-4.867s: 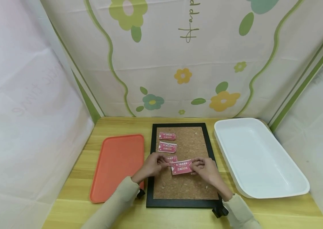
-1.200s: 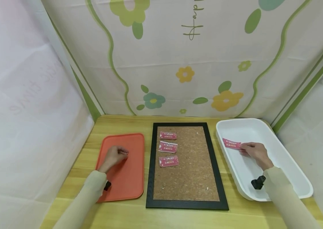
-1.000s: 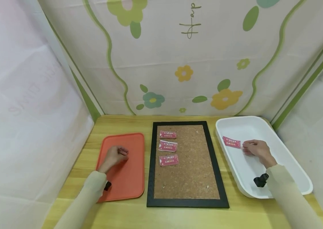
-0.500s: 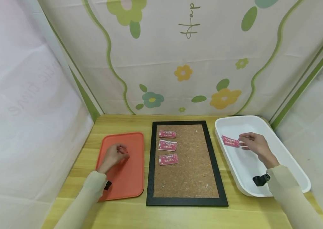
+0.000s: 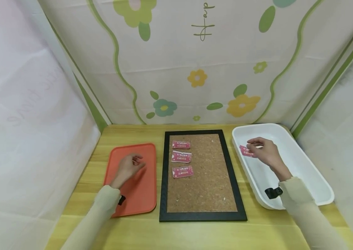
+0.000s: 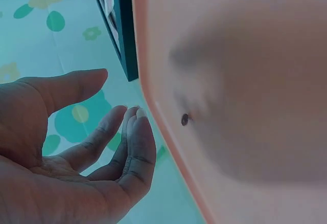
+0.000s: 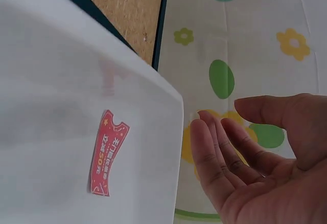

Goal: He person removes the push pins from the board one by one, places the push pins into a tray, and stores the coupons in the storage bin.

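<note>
Loosely, the right hand hovers over the white tray, thumb and fingers parted and gripping nothing. Just beyond its fingertips and apart from them, a loose pink coupon lies in that tray, partly hidden behind the fingers in the head view. The left hand, likewise relaxed and holding nothing, hovers above the orange tray, with a small dark tack lying near its fingertips. Between both hands, the cork board bears three more pink coupons.
</note>
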The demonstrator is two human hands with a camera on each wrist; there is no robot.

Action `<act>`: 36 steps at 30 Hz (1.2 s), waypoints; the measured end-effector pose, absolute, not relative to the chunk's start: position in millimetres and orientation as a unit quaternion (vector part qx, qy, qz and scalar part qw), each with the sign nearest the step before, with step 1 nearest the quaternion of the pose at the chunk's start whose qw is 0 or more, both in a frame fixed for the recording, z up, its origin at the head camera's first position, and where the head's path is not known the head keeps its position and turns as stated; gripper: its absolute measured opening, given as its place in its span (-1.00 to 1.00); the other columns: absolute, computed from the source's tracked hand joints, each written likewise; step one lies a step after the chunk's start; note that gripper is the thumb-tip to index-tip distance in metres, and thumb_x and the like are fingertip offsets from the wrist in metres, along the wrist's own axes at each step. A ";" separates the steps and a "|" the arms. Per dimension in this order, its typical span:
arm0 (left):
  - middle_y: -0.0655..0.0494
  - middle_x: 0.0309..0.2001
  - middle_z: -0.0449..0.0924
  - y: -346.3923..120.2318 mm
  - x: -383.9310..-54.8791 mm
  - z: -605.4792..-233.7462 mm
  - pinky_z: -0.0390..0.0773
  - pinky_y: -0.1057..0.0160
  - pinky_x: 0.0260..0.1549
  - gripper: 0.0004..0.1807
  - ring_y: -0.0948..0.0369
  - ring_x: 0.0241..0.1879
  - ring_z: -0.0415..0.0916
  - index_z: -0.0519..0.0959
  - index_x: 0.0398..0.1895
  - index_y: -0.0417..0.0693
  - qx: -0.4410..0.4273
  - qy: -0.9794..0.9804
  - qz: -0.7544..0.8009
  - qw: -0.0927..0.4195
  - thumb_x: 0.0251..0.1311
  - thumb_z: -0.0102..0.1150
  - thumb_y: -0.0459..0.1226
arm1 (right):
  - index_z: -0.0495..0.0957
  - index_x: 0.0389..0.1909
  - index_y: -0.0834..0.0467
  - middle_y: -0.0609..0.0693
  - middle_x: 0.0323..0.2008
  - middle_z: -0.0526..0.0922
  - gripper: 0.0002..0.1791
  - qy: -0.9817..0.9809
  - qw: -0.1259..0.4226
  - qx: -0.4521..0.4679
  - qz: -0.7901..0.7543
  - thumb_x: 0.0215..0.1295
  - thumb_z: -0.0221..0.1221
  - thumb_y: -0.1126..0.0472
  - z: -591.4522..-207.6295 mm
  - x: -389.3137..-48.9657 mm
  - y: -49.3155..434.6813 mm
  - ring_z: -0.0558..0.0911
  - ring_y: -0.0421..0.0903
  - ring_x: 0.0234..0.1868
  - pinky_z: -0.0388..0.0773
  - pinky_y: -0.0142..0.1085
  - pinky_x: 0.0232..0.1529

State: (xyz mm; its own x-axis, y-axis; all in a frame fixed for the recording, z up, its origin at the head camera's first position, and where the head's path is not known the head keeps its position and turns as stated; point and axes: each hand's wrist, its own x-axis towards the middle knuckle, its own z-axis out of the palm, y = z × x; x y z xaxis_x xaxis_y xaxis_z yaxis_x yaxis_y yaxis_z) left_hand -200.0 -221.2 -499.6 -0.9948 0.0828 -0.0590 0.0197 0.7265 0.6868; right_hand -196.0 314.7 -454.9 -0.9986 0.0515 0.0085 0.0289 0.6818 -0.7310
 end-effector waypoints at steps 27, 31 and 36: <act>-0.05 -0.17 0.74 -156.1 -199.7 -499.0 0.72 0.10 -0.15 -0.83 0.12 -0.19 0.69 0.70 -0.10 -0.14 0.084 0.898 0.429 0.054 0.38 0.34 -0.23 | 0.54 0.21 0.42 0.42 0.04 0.68 -0.65 -0.873 -0.059 0.015 0.484 0.56 0.09 0.28 -483.2 -203.2 229.9 0.75 0.29 -0.03 0.77 0.03 -0.05; -0.06 -0.17 0.74 -145.6 -199.4 -500.1 0.72 0.12 -0.17 -0.85 0.11 -0.19 0.69 0.70 -0.12 -0.15 0.094 0.893 0.435 0.062 0.38 0.33 -0.25 | 0.54 0.22 0.41 0.38 0.03 0.68 -0.63 -0.870 -0.079 0.010 0.486 0.55 0.03 0.31 -492.7 -202.0 217.4 0.76 0.25 -0.05 0.77 0.01 -0.04; -0.04 -0.16 0.75 -132.7 -200.0 -502.7 0.72 0.15 -0.19 -0.83 0.14 -0.19 0.69 0.71 -0.09 -0.17 0.099 0.890 0.439 0.079 0.38 0.33 -0.25 | 0.54 0.20 0.42 0.37 0.01 0.71 -0.63 -0.864 -0.098 0.005 0.494 0.54 0.04 0.29 -502.7 -200.5 206.1 0.78 0.18 -0.07 0.77 -0.03 -0.05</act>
State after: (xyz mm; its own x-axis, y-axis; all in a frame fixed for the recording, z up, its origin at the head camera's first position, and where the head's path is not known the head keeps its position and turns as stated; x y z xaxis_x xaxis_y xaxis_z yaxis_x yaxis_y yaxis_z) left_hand -200.0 -132.7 -502.7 -0.9679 0.2452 -0.0547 0.1058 0.5953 0.7965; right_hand -200.5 206.1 -502.7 -0.9808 -0.1054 -0.1642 0.0880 0.5125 -0.8542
